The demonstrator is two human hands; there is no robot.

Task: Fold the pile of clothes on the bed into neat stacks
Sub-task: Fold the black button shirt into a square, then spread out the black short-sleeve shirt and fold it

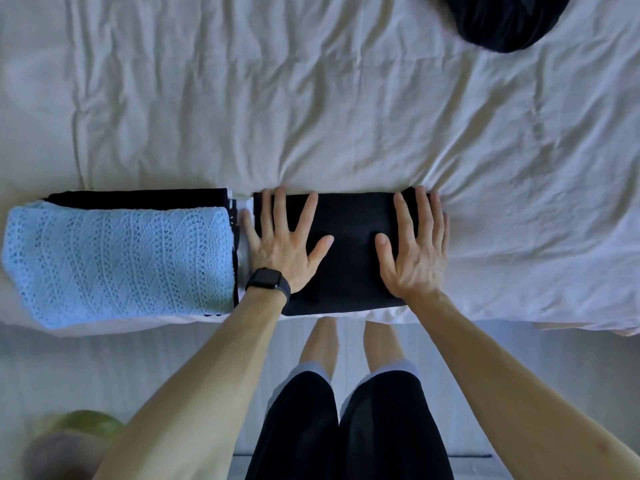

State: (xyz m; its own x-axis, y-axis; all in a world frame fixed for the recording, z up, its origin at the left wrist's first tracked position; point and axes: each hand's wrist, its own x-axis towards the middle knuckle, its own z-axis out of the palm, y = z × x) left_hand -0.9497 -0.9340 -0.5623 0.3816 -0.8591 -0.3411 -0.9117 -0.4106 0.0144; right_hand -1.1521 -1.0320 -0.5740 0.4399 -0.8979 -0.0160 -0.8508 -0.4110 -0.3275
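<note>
1. Nearest, at the edge of the bed, the left hand (284,244) and the right hand (414,247) lie flat with straight, spread fingers. They press on the folded black cloth rectangle (349,237) and grip nothing.
2. In my judgement, a push toward six o'clock could slide this cloth off the white wrinkled bed sheet (311,116). Uneven pressure could also open the fold.
3. The cloth is directly under both palms: the left hand is on its nine o'clock side, the right hand on its three o'clock side.
4. At nine o'clock, just beside the left hand, the folded light blue openwork knit (117,258) tops a stack. A careless wrist could disturb it.
5. Far at one o'clock, well apart, a crumpled dark garment (505,22) waits unfolded.
</note>
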